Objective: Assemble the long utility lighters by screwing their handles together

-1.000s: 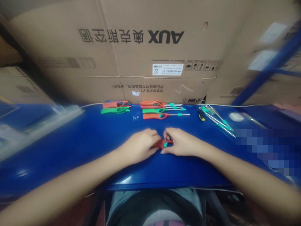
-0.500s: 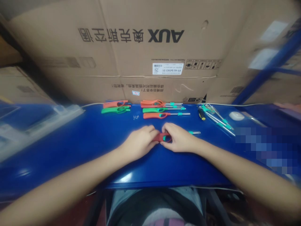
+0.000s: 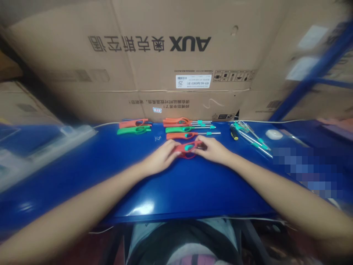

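Observation:
Between both hands is a red gas lighter (image 3: 188, 148) with a turquoise trigger. My left hand (image 3: 163, 157) is closed on its handle end. My right hand (image 3: 211, 149) pinches its front end, where the fingers hide the tip. Just beyond lie several assembled lighters: an orange lighter (image 3: 180, 135) nearest, a green lighter (image 3: 176, 129) behind it and orange ones (image 3: 176, 121) at the back, their metal tubes pointing right. Farther left rest a green lighter body (image 3: 132, 130) and a red lighter body (image 3: 134, 123), without tubes showing.
To the right lie a black and yellow screwdriver (image 3: 234, 132), metal tubes with turquoise pieces (image 3: 256, 142) and a white rounded object (image 3: 274, 134). A printed cardboard sheet (image 3: 154, 73) stands behind the blue table (image 3: 171, 195). A blurred clear tray-like thing (image 3: 55, 154) lies at left.
Both hands have lifted slightly away from me with the red lighter, and it has turned so more of its trigger shows. The metal tube seen right of my right hand is no longer visible.

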### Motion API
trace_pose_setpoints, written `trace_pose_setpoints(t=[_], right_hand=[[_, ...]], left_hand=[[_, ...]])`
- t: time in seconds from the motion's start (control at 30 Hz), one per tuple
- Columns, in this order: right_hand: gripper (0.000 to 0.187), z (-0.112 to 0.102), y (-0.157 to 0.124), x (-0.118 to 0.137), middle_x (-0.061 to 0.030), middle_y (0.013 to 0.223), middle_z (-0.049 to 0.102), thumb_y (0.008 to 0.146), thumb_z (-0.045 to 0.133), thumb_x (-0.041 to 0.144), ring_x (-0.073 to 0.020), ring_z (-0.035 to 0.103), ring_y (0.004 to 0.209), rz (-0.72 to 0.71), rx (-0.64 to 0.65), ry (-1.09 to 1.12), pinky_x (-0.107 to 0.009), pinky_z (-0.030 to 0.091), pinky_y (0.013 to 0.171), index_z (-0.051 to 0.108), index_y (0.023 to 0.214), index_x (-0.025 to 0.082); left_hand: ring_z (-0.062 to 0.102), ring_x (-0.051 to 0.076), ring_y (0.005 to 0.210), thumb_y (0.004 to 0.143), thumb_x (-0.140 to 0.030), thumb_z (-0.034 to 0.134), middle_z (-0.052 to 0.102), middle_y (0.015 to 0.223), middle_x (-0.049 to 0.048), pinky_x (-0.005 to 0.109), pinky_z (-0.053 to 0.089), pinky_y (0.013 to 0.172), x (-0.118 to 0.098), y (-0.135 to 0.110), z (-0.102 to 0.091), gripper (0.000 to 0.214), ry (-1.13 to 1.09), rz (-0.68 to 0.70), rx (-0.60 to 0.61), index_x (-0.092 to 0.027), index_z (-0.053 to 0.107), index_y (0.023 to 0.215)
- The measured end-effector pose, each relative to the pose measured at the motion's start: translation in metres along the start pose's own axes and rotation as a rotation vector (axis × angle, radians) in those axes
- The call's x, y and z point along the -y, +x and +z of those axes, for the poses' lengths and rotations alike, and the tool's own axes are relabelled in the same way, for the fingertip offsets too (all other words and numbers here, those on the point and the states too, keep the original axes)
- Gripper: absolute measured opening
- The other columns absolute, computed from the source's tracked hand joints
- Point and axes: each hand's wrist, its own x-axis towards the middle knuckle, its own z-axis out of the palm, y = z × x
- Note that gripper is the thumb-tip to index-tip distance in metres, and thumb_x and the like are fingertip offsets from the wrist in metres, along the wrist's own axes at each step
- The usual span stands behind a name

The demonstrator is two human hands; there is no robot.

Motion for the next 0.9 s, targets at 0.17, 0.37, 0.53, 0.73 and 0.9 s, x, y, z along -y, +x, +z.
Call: trace_pose_setpoints(t=[0.17,0.37,0.53,0.73,0.9], right_hand=[[0.024,0.000,0.001,-0.001,-0.0039,0.085,0.074,0.097,0.058,0.042,-0.0176,0.064,0.072,-0.057,-0.031,0.024,-0.029,0.044,0.068,0.068,0.094,0.020],[0.023,-0.002,-0.003,0.004,-0.0058,0.093,0.074,0.102,0.052,0.032,-0.0188,0.066,0.085,-0.177,0.032,-0.221,-0.028,0.043,0.074,0.068,0.089,0.020],[0.024,-0.004,-0.007,0.013,-0.0064,0.095,0.072,0.104,0.046,0.030,-0.0185,0.064,0.084,-0.147,0.049,-0.303,-0.028,0.041,0.073,0.064,0.092,0.020],[0.024,-0.006,-0.008,0.021,-0.0041,0.084,0.072,0.101,0.053,0.037,-0.0172,0.061,0.073,-0.171,0.084,-0.361,-0.026,0.033,0.062,0.063,0.086,0.021],[0.025,-0.009,-0.010,0.023,-0.0046,0.083,0.073,0.101,0.050,0.031,-0.0170,0.064,0.075,-0.312,0.029,-0.317,-0.026,0.036,0.064,0.067,0.086,0.021]], left_hand=[[0.064,0.026,0.115,0.105,-0.038,0.046,0.066,0.124,0.0126,0.042,0.050,0.104,-0.002,-0.001,0.001,0.030,-0.123,-0.066,-0.107,-0.019,0.056,0.125],[0.069,0.021,0.098,0.101,-0.045,0.051,0.068,0.111,0.0092,0.037,0.056,0.089,0.002,0.004,0.005,0.035,-0.464,-0.186,-0.257,-0.019,0.051,0.124],[0.054,0.012,0.072,0.086,-0.035,0.067,0.055,0.082,-0.0035,0.027,0.047,0.072,0.005,0.003,0.003,0.027,-0.403,-0.267,-0.370,-0.021,0.046,0.093],[0.055,0.014,0.073,0.078,-0.036,0.074,0.059,0.084,-0.0027,0.028,0.046,0.071,-0.007,-0.001,-0.002,0.030,-0.120,-0.212,-0.183,-0.021,0.054,0.095],[0.066,0.022,0.097,0.087,-0.039,0.067,0.069,0.107,0.0086,0.033,0.051,0.086,-0.005,0.001,-0.002,0.023,-0.069,-0.087,-0.060,-0.019,0.070,0.096]])
